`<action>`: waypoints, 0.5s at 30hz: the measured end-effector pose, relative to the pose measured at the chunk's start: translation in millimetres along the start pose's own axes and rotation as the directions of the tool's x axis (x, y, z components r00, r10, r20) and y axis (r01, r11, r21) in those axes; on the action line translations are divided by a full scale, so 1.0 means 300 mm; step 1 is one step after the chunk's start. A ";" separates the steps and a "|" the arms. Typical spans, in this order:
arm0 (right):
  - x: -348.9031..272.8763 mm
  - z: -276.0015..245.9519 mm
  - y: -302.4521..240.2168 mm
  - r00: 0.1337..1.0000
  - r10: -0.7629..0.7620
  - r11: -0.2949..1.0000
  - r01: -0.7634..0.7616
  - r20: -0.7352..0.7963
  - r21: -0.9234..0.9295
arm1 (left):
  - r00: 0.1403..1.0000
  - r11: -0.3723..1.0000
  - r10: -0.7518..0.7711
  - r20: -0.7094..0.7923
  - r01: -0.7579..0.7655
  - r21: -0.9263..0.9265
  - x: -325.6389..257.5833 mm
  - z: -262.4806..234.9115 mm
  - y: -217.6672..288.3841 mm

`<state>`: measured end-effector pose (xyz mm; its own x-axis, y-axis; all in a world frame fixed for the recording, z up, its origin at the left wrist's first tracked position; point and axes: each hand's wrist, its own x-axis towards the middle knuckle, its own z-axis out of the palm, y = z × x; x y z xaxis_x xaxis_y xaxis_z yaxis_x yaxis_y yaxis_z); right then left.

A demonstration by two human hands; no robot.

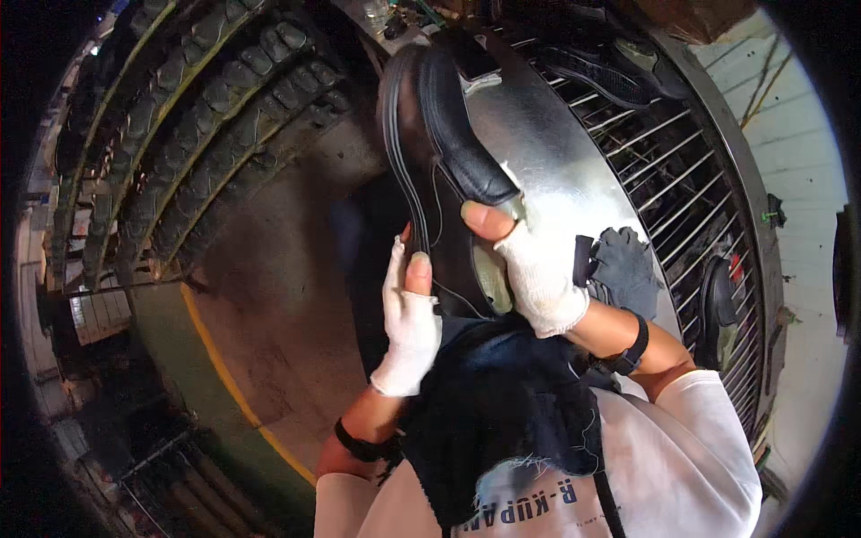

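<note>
A black leather shoe (439, 152) is held up in front of me, toe pointing away, its sole rim turned to the left. My left hand (409, 314), in a white fingerless glove, presses against the heel side of the shoe. My right hand (538, 269), gloved the same way, grips the shoe's collar with the thumb on the padded edge. A dark blue cloth (502, 412) hangs over my chest just below both hands. Both wrists wear a black band.
Rows of black rubber soles (206, 117) fill racks at upper left. A shiny metal panel (538, 143) and a curved wire rack (673, 170) with dark shoes stand to the right. A dark glove (628, 269) lies by the rack. A yellow floor line (224, 368) runs lower left.
</note>
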<state>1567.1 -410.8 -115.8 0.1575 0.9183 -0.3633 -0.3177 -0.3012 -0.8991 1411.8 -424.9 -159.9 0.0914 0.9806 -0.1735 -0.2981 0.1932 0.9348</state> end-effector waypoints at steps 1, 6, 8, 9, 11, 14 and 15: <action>-0.011 0.002 -0.002 0.997 0.016 1.000 -0.017 -0.069 -0.014 | 0.995 0.970 0.102 0.006 -0.100 0.222 0.005 0.010 0.002; 0.116 -0.207 0.000 0.988 0.134 0.960 -0.148 0.074 0.237 | 0.906 0.930 -0.091 0.413 -0.070 0.360 0.107 0.076 0.072; 0.093 -0.268 -0.115 0.983 -0.024 0.954 -0.032 0.184 0.298 | 0.849 0.956 -0.204 0.488 0.065 0.285 0.157 0.044 0.018; 0.094 -0.406 -0.122 0.988 0.091 0.935 -0.129 0.126 0.332 | 0.792 0.964 -0.185 0.582 0.033 0.263 0.181 0.045 0.026; 0.040 -0.659 -0.144 0.986 0.165 0.947 -0.149 -0.032 0.283 | 0.743 0.977 -0.168 0.648 0.037 0.211 0.200 -0.010 0.009; -0.064 -1.098 -0.144 0.930 0.110 0.952 -0.200 -0.351 -0.232 | 0.841 0.975 -0.219 0.494 0.173 0.137 0.190 -0.118 -0.103; -0.070 -1.202 -0.109 0.888 0.039 0.849 -0.271 -0.457 -0.454 | 0.830 0.975 -0.221 0.512 0.179 0.131 0.176 -0.144 -0.137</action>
<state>1911.2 -512.9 -166.7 0.5551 0.6864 -0.4697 0.1122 -0.6214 -0.7754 1387.7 -379.6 -220.8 0.6282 0.7541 -0.1917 -0.1502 0.3592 0.9211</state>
